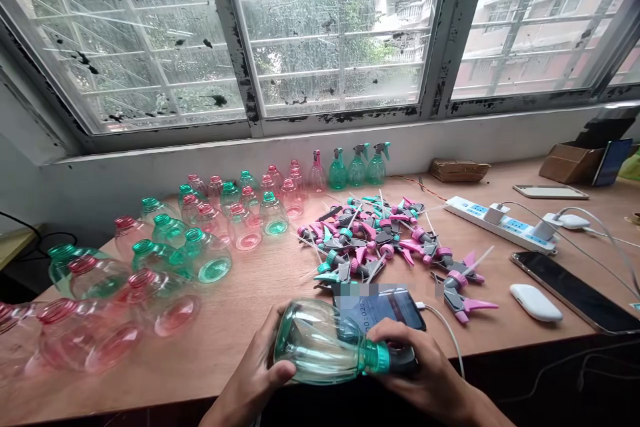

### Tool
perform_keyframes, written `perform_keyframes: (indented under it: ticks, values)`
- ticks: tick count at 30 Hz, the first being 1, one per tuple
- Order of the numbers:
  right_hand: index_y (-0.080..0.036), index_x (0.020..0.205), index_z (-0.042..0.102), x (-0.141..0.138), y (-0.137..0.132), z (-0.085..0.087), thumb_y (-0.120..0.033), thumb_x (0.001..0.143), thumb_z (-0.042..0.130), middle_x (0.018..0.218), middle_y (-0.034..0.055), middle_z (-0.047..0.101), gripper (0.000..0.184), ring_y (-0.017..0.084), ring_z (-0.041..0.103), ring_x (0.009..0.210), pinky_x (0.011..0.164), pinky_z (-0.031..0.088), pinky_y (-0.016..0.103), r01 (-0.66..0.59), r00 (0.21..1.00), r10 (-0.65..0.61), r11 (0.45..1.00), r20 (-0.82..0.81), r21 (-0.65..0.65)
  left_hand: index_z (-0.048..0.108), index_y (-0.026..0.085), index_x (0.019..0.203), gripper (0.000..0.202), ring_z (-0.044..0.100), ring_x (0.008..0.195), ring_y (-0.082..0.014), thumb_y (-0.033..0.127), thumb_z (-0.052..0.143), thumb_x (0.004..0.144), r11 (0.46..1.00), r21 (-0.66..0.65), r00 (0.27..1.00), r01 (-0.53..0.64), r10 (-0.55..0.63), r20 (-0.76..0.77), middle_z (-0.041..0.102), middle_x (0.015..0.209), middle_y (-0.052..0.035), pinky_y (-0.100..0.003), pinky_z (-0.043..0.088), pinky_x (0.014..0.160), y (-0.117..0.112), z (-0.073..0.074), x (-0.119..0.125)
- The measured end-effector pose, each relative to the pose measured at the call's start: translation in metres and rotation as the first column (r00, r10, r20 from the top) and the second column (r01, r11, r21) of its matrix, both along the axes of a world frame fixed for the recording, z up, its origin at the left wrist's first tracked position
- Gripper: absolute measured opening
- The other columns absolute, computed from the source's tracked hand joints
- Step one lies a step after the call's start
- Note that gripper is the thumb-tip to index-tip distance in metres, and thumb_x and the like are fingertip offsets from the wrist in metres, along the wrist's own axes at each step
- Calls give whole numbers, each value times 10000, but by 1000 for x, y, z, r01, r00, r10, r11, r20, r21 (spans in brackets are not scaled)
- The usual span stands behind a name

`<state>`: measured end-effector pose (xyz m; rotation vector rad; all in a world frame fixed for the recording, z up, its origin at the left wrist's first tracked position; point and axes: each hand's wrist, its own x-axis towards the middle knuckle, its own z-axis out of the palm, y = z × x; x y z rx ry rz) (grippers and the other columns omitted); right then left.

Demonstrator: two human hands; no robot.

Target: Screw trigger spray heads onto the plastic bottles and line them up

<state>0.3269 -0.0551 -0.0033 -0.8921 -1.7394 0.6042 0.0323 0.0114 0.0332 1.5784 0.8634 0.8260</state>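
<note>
A clear green spray bottle (317, 343) lies sideways in front of me at the table's near edge. My left hand (263, 363) is closed around its base end, the thumb along the near side. At the neck, my right hand (425, 360) grips the green collar and dark grey spray head (401, 359) that sits on the bottle's mouth. Fingers partly hide the trigger. Just behind the bottle lies a phone (395, 307) with its screen lit. Beyond it spreads a pile of loose pink, green and grey spray heads (363, 240) with thin white tubes.
Several open pink and green bottles (210, 260) stand on the left. By the wall are bottles with spray heads fitted (357, 167). To the right are a power strip (500, 223), a dark phone (575, 290), a white earbud case (536, 302) and cables.
</note>
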Motion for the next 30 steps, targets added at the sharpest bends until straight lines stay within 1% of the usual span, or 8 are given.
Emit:
perform_keyframes:
  ticks: [3,6,11,16,19,23,26,30]
  values:
    - [-253,1136,720,0,-4,0,-155,859,811,922,56,835,308,240,797,783,682,626,289,19,1000,-19,1000,10,-19,631,284,1489,955,592,1431,-478,877,727,746,1000,-8,1000,1,-1,-1,729,1433,-123,-575,514,1187,1,0,-2]
    - [-234,1063,759,0,-7,1,-267,823,897,877,41,792,279,232,753,764,695,619,308,71,995,-86,970,-53,-234,547,322,1571,985,555,1495,-462,798,807,748,997,-56,997,61,-58,54,659,1558,-124,-599,464,1241,2,-5,-6]
    - [-227,1038,659,3,-5,5,-492,868,883,769,1,740,386,190,712,687,638,589,282,-204,915,-36,818,-401,-538,316,449,1692,1013,489,1581,-396,501,883,854,984,-28,983,177,-175,51,444,1759,-102,-625,403,1284,-2,-19,-13]
    - [-226,1021,690,5,-2,-1,-509,807,932,844,1,695,429,187,687,716,646,585,282,-151,946,-43,819,-321,-554,183,462,1724,1110,442,1606,-406,420,890,869,981,56,982,187,-187,-1,348,1801,-130,-668,368,1283,-4,-16,-10]
    - [-219,1052,732,4,-1,-7,-483,792,949,949,21,674,429,208,691,806,683,598,291,-85,968,-58,839,-244,-537,348,430,1684,1102,437,1606,-425,430,967,772,982,72,983,173,-177,50,405,1775,-134,-641,391,1282,-2,-7,-4]
    - [-221,1062,693,4,0,-9,-502,817,937,940,-8,650,445,179,728,719,666,594,283,-213,935,-9,784,-354,-583,393,441,1657,929,515,1563,-398,331,888,879,971,128,977,203,-209,34,426,1765,-122,-602,468,1247,0,-6,-3]
    - [-218,1068,687,4,0,-7,-494,826,936,912,-18,642,443,170,724,718,647,571,258,-211,931,-24,781,-365,-588,293,516,1682,889,459,1602,-381,281,778,975,963,207,985,171,-167,-37,382,1791,-85,-652,394,1281,0,-12,-6]
    - [-216,1071,695,4,0,-8,-489,833,934,897,-13,647,434,173,702,734,663,565,266,-186,940,-27,796,-341,-576,240,517,1696,1115,332,1652,-420,361,929,834,973,157,985,171,-170,-18,317,1818,-84,-695,291,1306,-1,-12,-8]
